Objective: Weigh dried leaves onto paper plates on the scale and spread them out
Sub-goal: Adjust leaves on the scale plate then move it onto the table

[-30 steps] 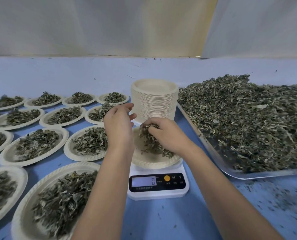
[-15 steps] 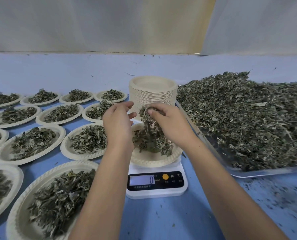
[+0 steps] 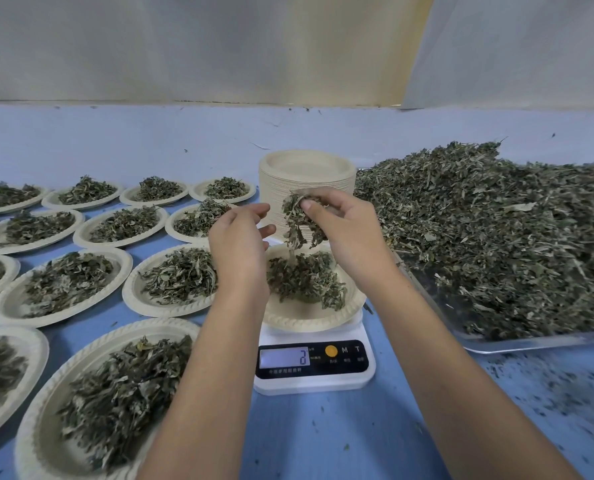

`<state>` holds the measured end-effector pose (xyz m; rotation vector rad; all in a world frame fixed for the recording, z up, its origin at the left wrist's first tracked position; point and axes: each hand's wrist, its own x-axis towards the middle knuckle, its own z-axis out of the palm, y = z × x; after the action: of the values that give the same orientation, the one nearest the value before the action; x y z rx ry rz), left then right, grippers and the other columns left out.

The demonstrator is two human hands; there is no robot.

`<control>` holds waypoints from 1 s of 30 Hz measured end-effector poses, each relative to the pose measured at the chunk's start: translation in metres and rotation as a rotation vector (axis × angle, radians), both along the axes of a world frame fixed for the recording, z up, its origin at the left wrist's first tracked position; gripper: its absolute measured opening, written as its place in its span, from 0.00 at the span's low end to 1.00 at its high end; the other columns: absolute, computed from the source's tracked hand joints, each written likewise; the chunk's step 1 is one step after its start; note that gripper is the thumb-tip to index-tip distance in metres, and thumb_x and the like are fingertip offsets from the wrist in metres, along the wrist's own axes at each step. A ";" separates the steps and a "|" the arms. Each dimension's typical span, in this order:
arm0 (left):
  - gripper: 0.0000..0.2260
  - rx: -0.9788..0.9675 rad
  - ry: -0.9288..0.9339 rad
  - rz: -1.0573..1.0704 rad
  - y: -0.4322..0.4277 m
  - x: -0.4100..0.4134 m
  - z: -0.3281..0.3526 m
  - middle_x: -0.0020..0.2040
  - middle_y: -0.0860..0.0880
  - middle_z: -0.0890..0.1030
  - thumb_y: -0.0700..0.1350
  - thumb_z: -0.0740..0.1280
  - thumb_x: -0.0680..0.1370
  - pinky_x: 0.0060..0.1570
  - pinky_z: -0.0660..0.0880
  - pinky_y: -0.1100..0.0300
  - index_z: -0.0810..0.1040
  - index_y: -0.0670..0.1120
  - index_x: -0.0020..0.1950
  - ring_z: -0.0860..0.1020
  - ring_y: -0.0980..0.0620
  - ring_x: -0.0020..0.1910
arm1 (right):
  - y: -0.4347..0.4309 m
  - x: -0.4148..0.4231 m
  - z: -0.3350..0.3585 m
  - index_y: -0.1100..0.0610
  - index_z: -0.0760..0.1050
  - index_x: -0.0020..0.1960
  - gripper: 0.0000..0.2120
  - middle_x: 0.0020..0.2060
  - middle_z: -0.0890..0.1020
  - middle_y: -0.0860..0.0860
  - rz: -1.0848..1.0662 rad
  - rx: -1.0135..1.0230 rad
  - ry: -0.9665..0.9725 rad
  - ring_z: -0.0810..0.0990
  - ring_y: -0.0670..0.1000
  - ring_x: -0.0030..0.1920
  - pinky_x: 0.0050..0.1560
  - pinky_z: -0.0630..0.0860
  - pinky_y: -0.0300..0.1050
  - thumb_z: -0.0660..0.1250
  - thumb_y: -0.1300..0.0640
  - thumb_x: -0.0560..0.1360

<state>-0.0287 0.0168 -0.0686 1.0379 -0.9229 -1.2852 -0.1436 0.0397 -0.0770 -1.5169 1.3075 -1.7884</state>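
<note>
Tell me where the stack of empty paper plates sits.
In the head view, the stack of empty plates stands at centre, just behind the scale, between the tray of loose leaves on its right and the filled plates on its left.

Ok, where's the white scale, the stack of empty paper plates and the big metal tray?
White scale (image 3: 314,385): head view, front edge.
Stack of empty paper plates (image 3: 306,166): head view, top plate.
Big metal tray (image 3: 538,342): head view, front rim.

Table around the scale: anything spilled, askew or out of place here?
Yes. Leaf crumbs lie scattered on the blue table in front of the tray, right of the scale, outside any plate. The filled plates look level and tidy.
</note>
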 end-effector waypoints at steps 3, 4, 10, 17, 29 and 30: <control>0.13 0.001 -0.001 -0.001 0.000 0.000 0.000 0.45 0.52 0.81 0.37 0.58 0.78 0.37 0.70 0.64 0.79 0.48 0.41 0.78 0.56 0.37 | 0.001 0.000 0.000 0.48 0.79 0.43 0.11 0.31 0.81 0.36 -0.001 0.020 0.000 0.77 0.33 0.34 0.37 0.71 0.26 0.66 0.64 0.77; 0.12 0.001 0.001 -0.004 0.000 0.000 0.000 0.45 0.53 0.81 0.38 0.58 0.78 0.37 0.70 0.64 0.79 0.48 0.41 0.79 0.56 0.38 | 0.001 0.000 0.001 0.47 0.78 0.43 0.12 0.31 0.81 0.36 0.002 0.020 -0.001 0.77 0.33 0.34 0.37 0.71 0.26 0.66 0.64 0.77; 0.12 -0.001 0.000 -0.010 0.000 -0.001 -0.001 0.42 0.54 0.81 0.38 0.59 0.78 0.37 0.69 0.63 0.79 0.48 0.41 0.79 0.55 0.38 | 0.003 0.003 0.003 0.49 0.78 0.43 0.11 0.31 0.81 0.37 0.014 0.010 -0.015 0.78 0.32 0.35 0.40 0.69 0.24 0.66 0.65 0.76; 0.13 0.000 0.003 -0.018 0.001 -0.003 -0.003 0.43 0.55 0.81 0.37 0.57 0.78 0.37 0.69 0.63 0.79 0.48 0.42 0.79 0.55 0.39 | 0.002 0.004 0.003 0.53 0.79 0.44 0.10 0.29 0.80 0.39 0.010 0.038 -0.004 0.77 0.33 0.33 0.39 0.70 0.25 0.66 0.67 0.76; 0.12 0.008 -0.008 0.008 -0.003 -0.001 -0.004 0.41 0.54 0.80 0.37 0.58 0.78 0.37 0.70 0.64 0.79 0.48 0.41 0.79 0.55 0.38 | 0.006 -0.001 0.002 0.58 0.82 0.49 0.18 0.45 0.85 0.50 -0.020 0.168 0.143 0.83 0.52 0.48 0.51 0.78 0.45 0.61 0.74 0.70; 0.12 0.008 -0.008 0.011 -0.004 -0.001 -0.004 0.41 0.54 0.80 0.37 0.58 0.78 0.37 0.70 0.64 0.79 0.48 0.41 0.79 0.55 0.38 | 0.007 -0.002 0.003 0.59 0.82 0.49 0.17 0.44 0.85 0.51 0.002 0.190 0.128 0.83 0.52 0.48 0.51 0.78 0.44 0.61 0.74 0.70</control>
<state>-0.0295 0.0127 -0.0724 1.0532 -0.9177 -1.2775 -0.1454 0.0463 -0.0744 -1.5458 1.4905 -1.5388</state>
